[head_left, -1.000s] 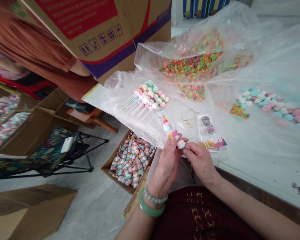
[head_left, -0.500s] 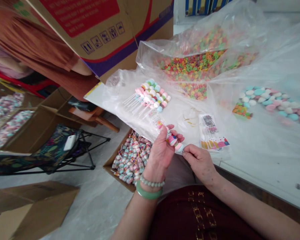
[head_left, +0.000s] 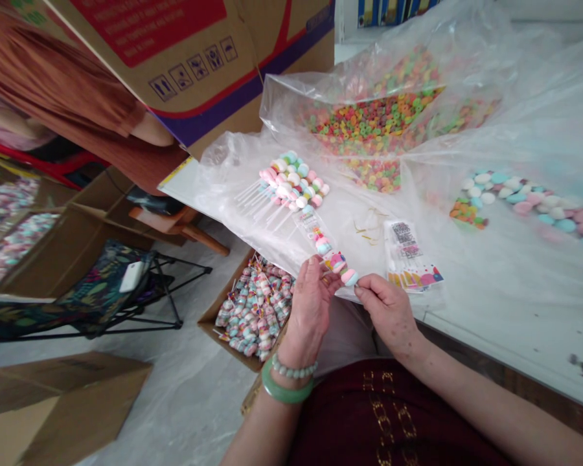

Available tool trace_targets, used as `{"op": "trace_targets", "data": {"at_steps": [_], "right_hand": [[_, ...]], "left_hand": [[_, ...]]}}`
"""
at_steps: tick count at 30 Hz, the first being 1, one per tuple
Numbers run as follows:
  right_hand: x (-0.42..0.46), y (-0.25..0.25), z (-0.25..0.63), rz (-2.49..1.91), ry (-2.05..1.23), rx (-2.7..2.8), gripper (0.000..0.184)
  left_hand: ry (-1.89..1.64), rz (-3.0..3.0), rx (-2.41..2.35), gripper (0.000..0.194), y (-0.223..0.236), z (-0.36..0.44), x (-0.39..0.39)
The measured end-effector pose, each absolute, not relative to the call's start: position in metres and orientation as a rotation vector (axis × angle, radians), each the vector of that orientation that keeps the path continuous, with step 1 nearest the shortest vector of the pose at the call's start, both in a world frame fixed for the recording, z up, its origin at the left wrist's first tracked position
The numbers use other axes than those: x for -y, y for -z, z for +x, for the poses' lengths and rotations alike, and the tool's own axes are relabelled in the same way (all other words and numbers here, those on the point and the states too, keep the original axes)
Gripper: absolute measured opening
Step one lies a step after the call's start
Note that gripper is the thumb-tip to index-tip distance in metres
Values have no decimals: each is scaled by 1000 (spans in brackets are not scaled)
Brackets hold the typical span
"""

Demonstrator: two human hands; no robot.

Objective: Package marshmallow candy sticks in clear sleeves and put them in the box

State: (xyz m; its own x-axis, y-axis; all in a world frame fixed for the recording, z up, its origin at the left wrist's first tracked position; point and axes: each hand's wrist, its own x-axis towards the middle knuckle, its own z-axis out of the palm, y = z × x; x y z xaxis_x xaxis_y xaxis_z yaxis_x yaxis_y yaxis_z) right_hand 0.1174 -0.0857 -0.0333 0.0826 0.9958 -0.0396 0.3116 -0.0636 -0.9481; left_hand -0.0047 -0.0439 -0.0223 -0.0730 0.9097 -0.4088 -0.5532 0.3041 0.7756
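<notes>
At the table's near edge, a marshmallow skewer [head_left: 350,277] in a clear printed bag [head_left: 337,261] slants from upper left to lower right. My left hand [head_left: 315,304] grips it near the middle, thumb and fingers around the bag. With a pinch, my right hand [head_left: 387,312] holds the lower end, beside the blue and pink marshmallow; what exactly lies between those fingertips is hidden. Just beyond, several unwrapped marshmallow skewers [head_left: 296,181] lie with white sticks pointing left. A stack of flat printed bags [head_left: 412,255] and some gold twist ties [head_left: 366,228] lie to the right.
A plastic bag of ring gummies [head_left: 379,123] and loose marshmallows [head_left: 558,204] spread over the table. Below left, a carton [head_left: 208,330] holds wrapped skewers. A large cardboard box [head_left: 247,58] stands behind, a folding chair [head_left: 102,285] left, a person in a brown garment [head_left: 78,97] beyond.
My left hand has turned and its fingers have closed in toward the bag, showing more of its upper part. My right hand keeps its pinch at the lower end. The view has shifted slightly.
</notes>
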Motion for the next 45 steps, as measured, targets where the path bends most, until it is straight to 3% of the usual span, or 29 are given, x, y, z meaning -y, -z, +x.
{"op": "trace_targets", "data": {"at_steps": [4, 9, 22, 30, 34, 45], "right_hand": [[86, 36, 119, -1535, -1091, 1298, 15], [87, 36, 119, -1525, -1111, 1295, 15], [90, 42, 120, -1620, -825, 1512, 16], [90, 41, 123, -1568, -809, 1499, 13], [91, 41, 122, -1506, -829, 1562, 14], [91, 42, 123, -1667, -500, 1829, 21]], "left_hand": [[-1299, 679, -1327, 24, 28, -7, 51], [-1241, 677, -1314, 28, 27, -6, 50], [-1263, 964, -1444, 21, 29, -7, 54], [-1250, 541, -1076, 24, 26, -7, 46], [-1085, 267, -808, 39, 16, -16, 30], [-1122, 390, -844, 26, 18, 3, 39]]}}
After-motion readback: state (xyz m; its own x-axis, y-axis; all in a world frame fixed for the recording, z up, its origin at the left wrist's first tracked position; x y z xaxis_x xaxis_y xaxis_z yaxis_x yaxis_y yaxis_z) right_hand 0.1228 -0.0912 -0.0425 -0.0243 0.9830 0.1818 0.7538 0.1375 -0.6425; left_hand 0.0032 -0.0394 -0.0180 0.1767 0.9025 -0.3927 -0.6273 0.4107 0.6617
